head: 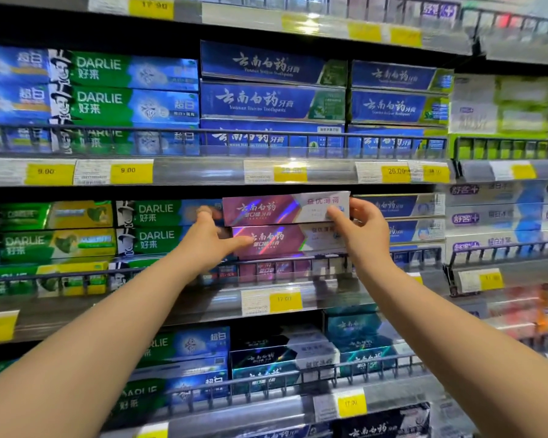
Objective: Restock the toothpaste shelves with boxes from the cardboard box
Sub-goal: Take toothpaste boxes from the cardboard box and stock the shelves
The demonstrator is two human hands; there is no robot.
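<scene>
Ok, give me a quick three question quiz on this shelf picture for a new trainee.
1. True or false: the left hand and right hand hold a pink toothpaste box above a second pink box.
2. What stands just left of them on that shelf? A Darlie boxes; B shampoo bottles; C soap bars.
3. Fill in: the yellow price label under the upper Darlie boxes reads ___.
Key: 1 true; 2 A; 3 9.00
</scene>
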